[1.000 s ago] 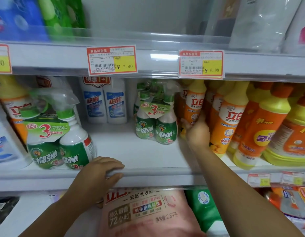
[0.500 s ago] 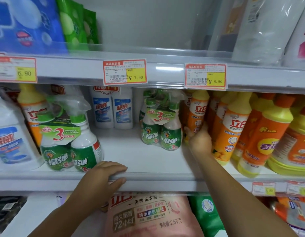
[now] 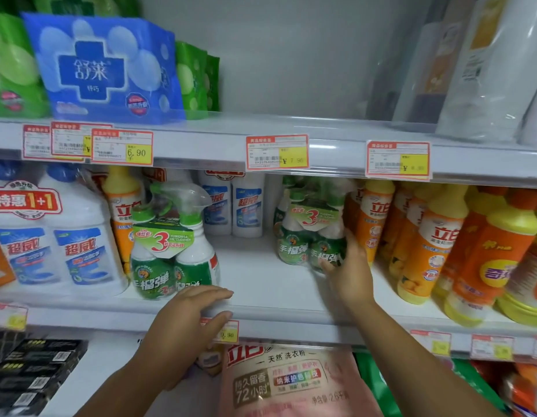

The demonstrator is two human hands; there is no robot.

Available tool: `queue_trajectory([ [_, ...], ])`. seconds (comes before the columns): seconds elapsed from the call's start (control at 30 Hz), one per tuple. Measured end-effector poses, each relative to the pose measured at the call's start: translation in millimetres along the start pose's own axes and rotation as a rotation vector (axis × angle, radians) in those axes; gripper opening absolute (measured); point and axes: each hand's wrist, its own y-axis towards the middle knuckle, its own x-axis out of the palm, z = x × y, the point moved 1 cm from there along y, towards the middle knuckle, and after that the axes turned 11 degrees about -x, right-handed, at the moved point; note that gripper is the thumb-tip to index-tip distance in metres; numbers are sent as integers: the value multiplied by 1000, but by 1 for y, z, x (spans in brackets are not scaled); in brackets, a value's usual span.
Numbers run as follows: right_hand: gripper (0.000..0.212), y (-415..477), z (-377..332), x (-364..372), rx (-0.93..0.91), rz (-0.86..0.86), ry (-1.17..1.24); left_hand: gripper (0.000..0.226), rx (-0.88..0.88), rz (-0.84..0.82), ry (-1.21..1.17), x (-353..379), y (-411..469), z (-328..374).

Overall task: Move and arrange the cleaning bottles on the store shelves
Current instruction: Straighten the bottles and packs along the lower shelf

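Our left hand (image 3: 186, 320) rests on the front lip of the middle shelf (image 3: 270, 308), fingers spread flat over the edge and thumb tucked beneath it, gripping the ledge and no product. Just behind and left of it stands a green-and-white spray twin pack (image 3: 174, 251) at the shelf front, its clear trigger head pointing right. Our right hand (image 3: 348, 272) reaches deeper in and wraps around the lower right side of a second spray pack (image 3: 306, 236), fingers curled across its green label and thumb behind; the hand is closed on the pack, which stands near the middle of the shelf, though we cannot tell whether its base is on the board or lifted. Right of it, touching or nearly so, runs a row of orange detergent bottles (image 3: 438, 245) with yellow caps. Two white bottles with blue labels (image 3: 234, 206) stand against the back wall between the packs, and large white jugs (image 3: 51, 236) fill the left end. A pink laundry bag (image 3: 291, 383) sits on the shelf below.
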Motion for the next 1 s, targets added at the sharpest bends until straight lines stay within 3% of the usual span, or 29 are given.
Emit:
queue_trajectory([
  [0.47, 75, 33, 19, 40, -1, 74, -70, 46, -4, -12, 21, 7, 13, -4],
  [0.63, 97, 39, 23, 43, -37, 35, 175, 44, -7, 1, 37, 9, 13, -10],
  [1.0, 80, 41, 25, 44, -82, 75, 160, 42, -18, 3, 3, 0, 8, -13],
])
